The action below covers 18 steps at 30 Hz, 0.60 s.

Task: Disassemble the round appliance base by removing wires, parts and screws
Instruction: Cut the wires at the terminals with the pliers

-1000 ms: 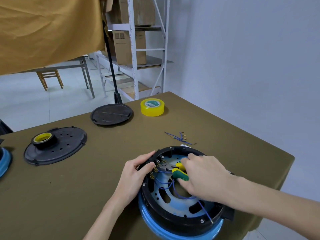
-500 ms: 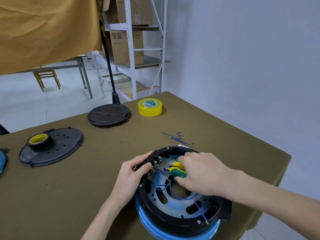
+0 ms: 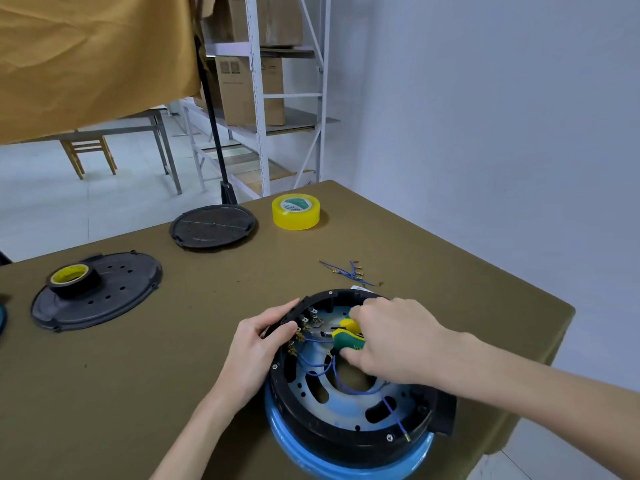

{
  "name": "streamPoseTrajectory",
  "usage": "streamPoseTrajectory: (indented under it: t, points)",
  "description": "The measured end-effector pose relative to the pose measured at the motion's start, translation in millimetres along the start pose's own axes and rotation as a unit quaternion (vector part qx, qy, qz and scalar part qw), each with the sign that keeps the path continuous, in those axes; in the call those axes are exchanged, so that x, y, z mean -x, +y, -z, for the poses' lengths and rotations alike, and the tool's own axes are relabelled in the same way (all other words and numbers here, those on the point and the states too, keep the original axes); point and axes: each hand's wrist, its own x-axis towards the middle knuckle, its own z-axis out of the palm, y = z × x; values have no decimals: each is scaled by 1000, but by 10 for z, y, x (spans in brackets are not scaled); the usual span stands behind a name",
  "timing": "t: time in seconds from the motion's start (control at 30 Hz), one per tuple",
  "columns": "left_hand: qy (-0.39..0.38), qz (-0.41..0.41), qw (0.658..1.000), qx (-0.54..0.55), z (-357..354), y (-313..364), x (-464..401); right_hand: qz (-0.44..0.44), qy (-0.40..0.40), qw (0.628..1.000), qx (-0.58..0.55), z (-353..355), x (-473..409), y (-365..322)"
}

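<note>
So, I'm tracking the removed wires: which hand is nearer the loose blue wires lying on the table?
Right. The right hand works inside the round base, just this side of the loose blue wires; the left hand grips the base's rim farther left.

Workshop or storeroom, metal shelving (image 3: 258, 98) with cardboard boxes (image 3: 249, 88), cloth-covered worktable (image 3: 173, 341), tape roll (image 3: 295, 211)

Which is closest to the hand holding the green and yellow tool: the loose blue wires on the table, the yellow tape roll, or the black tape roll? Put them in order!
From the right hand in the head view:
1. Loose blue wires, just beyond the hand.
2. Yellow tape roll, farther back near the table's far edge.
3. Black tape roll, far off to the left, on a black round cover.
</note>
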Motion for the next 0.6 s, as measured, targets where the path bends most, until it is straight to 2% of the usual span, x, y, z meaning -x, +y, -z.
streamPoseTrajectory:
  t: [0.2, 0.37, 0.6]
  points:
    - [-7, -7, 1000, -9, 12, 20, 10, -15, 41, 999, 30, -171, 114, -168]
    - [-7, -1, 1000, -3, 6, 14, 7, -16, -19, 1000, -8, 55, 39, 64]
    - [33, 12, 999, 21, -9, 4, -2, -7, 80, 996, 43, -28, 327, 118]
